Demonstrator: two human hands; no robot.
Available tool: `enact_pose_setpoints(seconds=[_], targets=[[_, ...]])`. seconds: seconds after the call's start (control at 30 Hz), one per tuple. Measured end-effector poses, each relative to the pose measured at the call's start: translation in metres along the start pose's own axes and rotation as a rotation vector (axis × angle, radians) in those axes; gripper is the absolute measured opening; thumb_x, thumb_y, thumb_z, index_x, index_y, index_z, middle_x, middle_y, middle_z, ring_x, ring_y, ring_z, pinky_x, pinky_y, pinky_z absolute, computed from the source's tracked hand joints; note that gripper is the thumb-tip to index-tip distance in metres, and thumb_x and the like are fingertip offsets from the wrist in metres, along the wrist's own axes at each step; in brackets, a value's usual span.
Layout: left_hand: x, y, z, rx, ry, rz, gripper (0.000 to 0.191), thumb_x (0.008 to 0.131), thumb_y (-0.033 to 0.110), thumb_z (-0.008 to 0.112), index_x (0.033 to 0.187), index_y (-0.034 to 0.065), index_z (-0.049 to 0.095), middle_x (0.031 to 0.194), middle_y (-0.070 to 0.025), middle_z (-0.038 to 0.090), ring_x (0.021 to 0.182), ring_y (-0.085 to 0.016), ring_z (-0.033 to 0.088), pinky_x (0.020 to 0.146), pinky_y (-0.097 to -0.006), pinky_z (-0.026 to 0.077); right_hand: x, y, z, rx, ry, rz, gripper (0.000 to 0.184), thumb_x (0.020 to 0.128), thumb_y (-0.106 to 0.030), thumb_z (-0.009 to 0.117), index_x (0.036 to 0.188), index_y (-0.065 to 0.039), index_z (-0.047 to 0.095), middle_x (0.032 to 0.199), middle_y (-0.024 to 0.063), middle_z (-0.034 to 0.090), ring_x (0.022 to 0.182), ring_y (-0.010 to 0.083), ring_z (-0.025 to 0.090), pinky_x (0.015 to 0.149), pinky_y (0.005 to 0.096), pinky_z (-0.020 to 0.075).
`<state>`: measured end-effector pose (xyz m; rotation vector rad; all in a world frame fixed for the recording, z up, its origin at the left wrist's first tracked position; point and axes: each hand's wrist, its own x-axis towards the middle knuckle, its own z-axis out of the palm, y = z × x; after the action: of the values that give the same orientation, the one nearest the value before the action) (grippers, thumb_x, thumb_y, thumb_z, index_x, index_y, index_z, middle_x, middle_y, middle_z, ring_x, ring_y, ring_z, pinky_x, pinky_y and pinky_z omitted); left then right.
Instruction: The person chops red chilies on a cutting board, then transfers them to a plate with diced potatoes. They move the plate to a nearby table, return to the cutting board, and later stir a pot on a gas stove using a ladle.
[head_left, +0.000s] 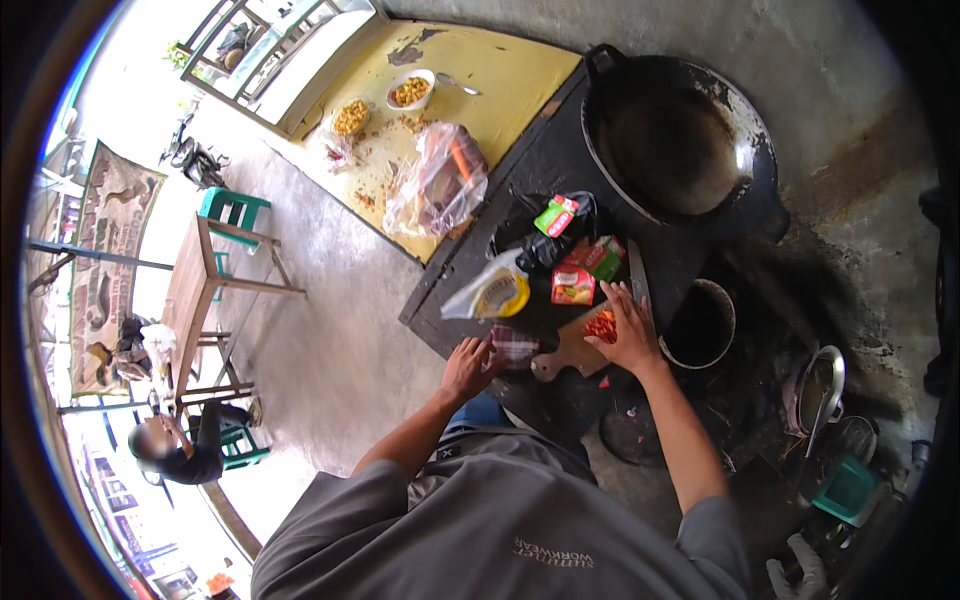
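My right hand (631, 330) is over a wooden cutting board (568, 341), its fingers apart beside a pile of chopped red chillies (600, 326). Just beyond those fingers lies a knife (637, 270), part of it hidden by the hand. My left hand (469, 369) rests at the near edge of the black table (435, 307), against a folded plaid cloth (514, 346); whether its fingers grip the cloth is unclear. Above the board lie red and green seasoning packets (574, 286). A clear plastic bag with a yellow pack (495, 294) sits left of them.
A large black wok (679, 142) stands at the back right, with a dark round pot (697, 324) below it. Bagged carrots (459, 161) and bowls of diced food (411, 91) sit on the yellow tabletop (517, 67). Left, a person (187, 454) sits near a wooden table (191, 300).
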<state>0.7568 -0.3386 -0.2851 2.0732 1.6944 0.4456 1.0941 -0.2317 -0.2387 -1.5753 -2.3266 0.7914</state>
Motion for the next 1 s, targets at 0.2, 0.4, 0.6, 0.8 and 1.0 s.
enact_pose_setpoints(seconds=[0.2, 0.4, 0.6, 0.8, 1.0], targets=[[0.020, -0.087, -0.026, -0.001, -0.044, 0.007, 0.022, 0.082, 0.022, 0.073, 0.092, 0.0052, 0.061, 0.087, -0.0134, 0.059, 0.088, -0.034, 0.059, 0.078, -0.0411, 0.049, 0.029, -0.053, 0.022, 0.098, 0.296, 0.102, 0.087, 0.077, -0.027, 0.078, 0.149, -0.011, 0.033, 0.138, 0.0198, 0.050, 0.129, 0.0372, 0.047, 0.109, 0.0505, 0.0345], [0.061, -0.184, -0.088, -0.120, -0.099, 0.205, 0.020, 0.085, 0.024, 0.071, 0.091, 0.0077, 0.061, 0.083, -0.0104, 0.059, 0.084, -0.031, 0.060, 0.075, -0.0407, 0.050, 0.028, -0.146, 0.076, 0.085, 0.701, 0.488, 0.059, 0.080, -0.025, 0.078, 0.130, -0.006, 0.053, 0.118, 0.0186, 0.061, 0.108, 0.0360, 0.060, 0.091, 0.0446, 0.0484], [0.089, -0.289, -0.163, -0.119, -0.149, 0.144, 0.020, 0.086, 0.026, 0.068, 0.093, 0.0082, 0.062, 0.084, -0.0099, 0.061, 0.085, -0.030, 0.061, 0.074, -0.0408, 0.050, 0.026, -0.244, 0.178, 0.186, 0.550, 0.930, 0.023, 0.083, -0.025, 0.076, 0.081, -0.005, 0.064, 0.075, 0.0126, 0.068, 0.069, 0.0292, 0.067, 0.060, 0.0406, 0.0508], [0.079, -0.359, -0.214, -0.096, -0.150, -0.116, 0.023, 0.089, 0.029, 0.066, 0.099, 0.0086, 0.064, 0.088, -0.0111, 0.064, 0.084, -0.032, 0.063, 0.073, -0.0416, 0.053, 0.102, -0.293, 0.227, 0.359, 0.177, 0.613, 0.027, 0.082, -0.028, 0.078, 0.082, -0.004, 0.067, 0.065, 0.0094, 0.067, 0.059, 0.0229, 0.066, 0.055, 0.0351, 0.0477], [0.076, -0.400, -0.246, -0.267, 0.062, -0.338, 0.026, 0.088, 0.030, 0.068, 0.101, 0.0069, 0.067, 0.082, -0.0125, 0.064, 0.076, -0.029, 0.064, 0.069, -0.0390, 0.052, 0.245, -0.354, 0.195, 0.385, -0.003, 0.326, 0.027, 0.081, -0.031, 0.077, 0.087, -0.007, 0.065, 0.063, 0.0109, 0.063, 0.061, 0.0294, 0.065, 0.057, 0.0395, 0.0482]])
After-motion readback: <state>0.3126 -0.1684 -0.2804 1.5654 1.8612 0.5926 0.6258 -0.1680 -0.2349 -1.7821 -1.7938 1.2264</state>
